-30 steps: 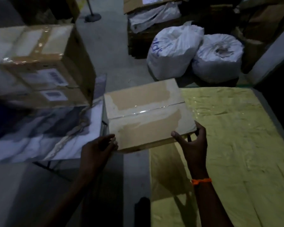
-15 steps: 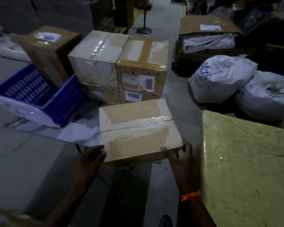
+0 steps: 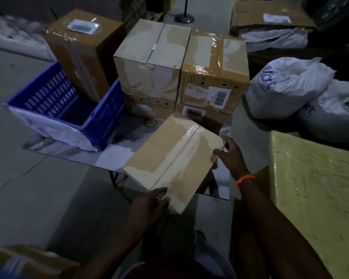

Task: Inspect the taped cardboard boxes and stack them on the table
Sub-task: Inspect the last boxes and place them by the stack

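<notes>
I hold a flat taped cardboard box (image 3: 172,158) in the air above the near edge of a low table (image 3: 113,160). The box is turned diagonally, its clear tape seam running from upper right to lower left. My left hand (image 3: 149,204) grips its near corner, thumb on top. My right hand (image 3: 229,154), an orange band at its wrist, grips the far right corner. Behind it on the table stand two stacks of taped boxes: a pale one (image 3: 151,59) and a brown one with a barcode label (image 3: 216,71), each on a lower box.
A blue plastic crate (image 3: 101,119) sits on the table's left with a tall brown box (image 3: 83,53) standing in it. White sacks (image 3: 286,87) lie on the floor at right. A yellow wrapped surface (image 3: 314,190) fills the right foreground. Another box (image 3: 28,262) shows at bottom left.
The view has swung left from the yellow surface to the table with the stacks. The box has been rotated from square to diagonal; my left hand has shifted to its near corner.
</notes>
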The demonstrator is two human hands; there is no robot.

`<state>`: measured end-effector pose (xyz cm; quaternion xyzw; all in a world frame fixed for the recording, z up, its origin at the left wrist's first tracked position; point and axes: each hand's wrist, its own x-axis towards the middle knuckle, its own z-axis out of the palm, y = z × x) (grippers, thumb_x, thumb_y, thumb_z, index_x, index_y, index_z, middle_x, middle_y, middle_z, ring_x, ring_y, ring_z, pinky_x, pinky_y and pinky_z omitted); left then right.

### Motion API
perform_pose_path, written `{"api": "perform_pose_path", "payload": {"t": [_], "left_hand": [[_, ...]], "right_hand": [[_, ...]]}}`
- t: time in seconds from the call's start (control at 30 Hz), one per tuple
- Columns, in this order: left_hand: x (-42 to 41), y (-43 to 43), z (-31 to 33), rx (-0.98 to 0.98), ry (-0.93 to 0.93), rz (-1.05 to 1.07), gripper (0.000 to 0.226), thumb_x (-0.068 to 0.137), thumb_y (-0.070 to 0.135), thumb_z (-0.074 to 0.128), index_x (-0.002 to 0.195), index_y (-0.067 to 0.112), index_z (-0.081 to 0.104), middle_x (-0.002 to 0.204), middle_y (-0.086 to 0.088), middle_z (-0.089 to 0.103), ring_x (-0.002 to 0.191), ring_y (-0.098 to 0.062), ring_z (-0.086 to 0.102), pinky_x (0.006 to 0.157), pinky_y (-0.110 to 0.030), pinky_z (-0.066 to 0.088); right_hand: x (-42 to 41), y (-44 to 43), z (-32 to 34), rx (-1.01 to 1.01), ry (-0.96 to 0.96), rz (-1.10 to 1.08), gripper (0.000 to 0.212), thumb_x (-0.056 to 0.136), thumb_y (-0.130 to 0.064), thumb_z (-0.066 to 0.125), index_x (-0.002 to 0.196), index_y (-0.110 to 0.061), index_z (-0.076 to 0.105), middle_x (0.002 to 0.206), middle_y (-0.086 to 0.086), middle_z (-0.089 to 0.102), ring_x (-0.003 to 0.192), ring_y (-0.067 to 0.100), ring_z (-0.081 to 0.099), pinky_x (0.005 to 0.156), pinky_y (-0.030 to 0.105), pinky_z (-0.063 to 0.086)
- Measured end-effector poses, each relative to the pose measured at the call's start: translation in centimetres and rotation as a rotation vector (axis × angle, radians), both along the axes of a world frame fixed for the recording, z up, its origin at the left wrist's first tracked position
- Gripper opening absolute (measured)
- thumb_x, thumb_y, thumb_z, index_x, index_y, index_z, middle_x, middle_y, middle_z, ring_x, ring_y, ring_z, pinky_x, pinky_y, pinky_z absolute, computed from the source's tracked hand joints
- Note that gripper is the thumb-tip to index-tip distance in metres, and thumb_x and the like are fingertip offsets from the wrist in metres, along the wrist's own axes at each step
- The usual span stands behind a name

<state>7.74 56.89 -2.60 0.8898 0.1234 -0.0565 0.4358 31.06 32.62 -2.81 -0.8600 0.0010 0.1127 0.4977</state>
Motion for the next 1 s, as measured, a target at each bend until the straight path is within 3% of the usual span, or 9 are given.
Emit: {"api": "perform_pose_path", "payload": {"t": [0.13, 0.3, 0.4, 0.5, 0.67, 0.77, 0.83, 0.9, 1.0], "left_hand": [[3.1, 2.7, 0.8, 0.088, -0.050, 0.061, 0.048, 0.089, 0.065, 0.050, 0.115, 0.032, 0.073, 0.080, 0.013, 0.077, 0.073, 0.003, 0.071, 0.071, -0.031, 0.061], [9.1, 5.7, 2.4, 0.362, -0.201, 0.268, 0.036, 0.093, 0.051, 0.054, 0.110, 0.028, 0.075, 0.092, 0.010, 0.077, 0.068, -0.004, 0.066, 0.065, -0.028, 0.056], [12.7, 7.1, 1.1, 0.433, -0.132, 0.298, 0.045, 0.091, 0.048, 0.066, 0.127, 0.022, 0.065, 0.117, 0.002, 0.071, 0.101, -0.018, 0.065, 0.086, -0.036, 0.054], [15.0, 6.3, 0.6, 0.277, 0.174, 0.323, 0.071, 0.086, 0.053, 0.073, 0.143, 0.018, 0.049, 0.133, -0.008, 0.061, 0.118, -0.026, 0.059, 0.098, -0.043, 0.051], [12.7, 3.4, -0.5, 0.187, 0.304, 0.558, 0.074, 0.078, 0.080, 0.054, 0.119, 0.019, 0.059, 0.098, -0.005, 0.071, 0.077, -0.020, 0.071, 0.072, -0.038, 0.061], [9.7, 1.1, -0.6, 0.071, 0.393, 0.686, 0.055, 0.085, 0.073, 0.060, 0.105, 0.022, 0.059, 0.087, -0.002, 0.069, 0.068, -0.019, 0.070, 0.056, -0.032, 0.057], [8.7, 0.0, -0.3, -0.014, 0.430, 0.700, 0.055, 0.086, 0.073, 0.059, 0.101, 0.020, 0.064, 0.084, -0.004, 0.071, 0.064, -0.022, 0.070, 0.053, -0.034, 0.058], [8.7, -0.4, -0.1, -0.065, 0.403, 0.707, 0.049, 0.089, 0.067, 0.060, 0.105, 0.020, 0.064, 0.090, -0.003, 0.071, 0.067, -0.024, 0.071, 0.056, -0.037, 0.059], [10.2, -0.4, 0.1, -0.211, 0.295, 0.750, 0.051, 0.092, 0.042, 0.070, 0.135, 0.024, 0.049, 0.118, -0.003, 0.061, 0.104, -0.026, 0.064, 0.072, -0.037, 0.056]], "right_hand": [[2.1, 1.2, -1.4, 0.097, 0.052, 0.019, 0.059, 0.093, 0.005, 0.067, 0.147, -0.011, 0.050, 0.129, 0.004, 0.060, 0.113, 0.015, 0.059, 0.083, 0.009, 0.051], [3.7, 1.7, -2.8, 0.242, 0.177, -0.006, 0.089, 0.078, -0.036, 0.087, 0.154, -0.020, 0.043, 0.148, 0.007, 0.056, 0.133, 0.026, 0.055, 0.109, 0.050, 0.049], [4.1, 2.0, -4.1, 0.273, 0.227, -0.075, 0.104, 0.056, -0.073, 0.088, 0.139, -0.018, 0.058, 0.130, 0.003, 0.069, 0.121, 0.024, 0.065, 0.106, 0.050, 0.053], [3.6, 2.5, -2.6, 0.168, 0.204, -0.058, 0.083, 0.075, -0.062, 0.083, 0.139, -0.016, 0.058, 0.132, 0.007, 0.068, 0.125, 0.028, 0.062, 0.105, 0.036, 0.049], [5.7, 3.3, -3.5, 0.136, 0.239, 0.070, 0.079, 0.092, -0.054, 0.071, 0.153, -0.010, 0.046, 0.150, 0.010, 0.055, 0.139, 0.030, 0.049, 0.114, 0.044, 0.041], [7.3, 5.1, -3.2, 0.143, 0.191, 0.188, 0.031, 0.094, -0.056, 0.067, 0.098, -0.025, 0.069, 0.080, -0.013, 0.066, 0.077, 0.010, 0.061, 0.075, 0.035, 0.046], [8.3, 6.1, -3.3, 0.151, 0.161, 0.268, 0.031, 0.096, -0.052, 0.067, 0.084, -0.023, 0.064, 0.063, -0.015, 0.056, 0.062, 0.005, 0.053, 0.067, 0.031, 0.041], [9.2, 6.9, -2.8, 0.152, 0.153, 0.310, 0.033, 0.096, -0.048, 0.068, 0.090, -0.016, 0.069, 0.071, -0.008, 0.062, 0.069, 0.012, 0.059, 0.069, 0.031, 0.043], [9.6, 7.0, -2.8, 0.126, 0.209, 0.343, 0.044, 0.096, -0.050, 0.067, 0.113, -0.010, 0.073, 0.098, 0.003, 0.073, 0.094, 0.023, 0.067, 0.080, 0.035, 0.049]]}}
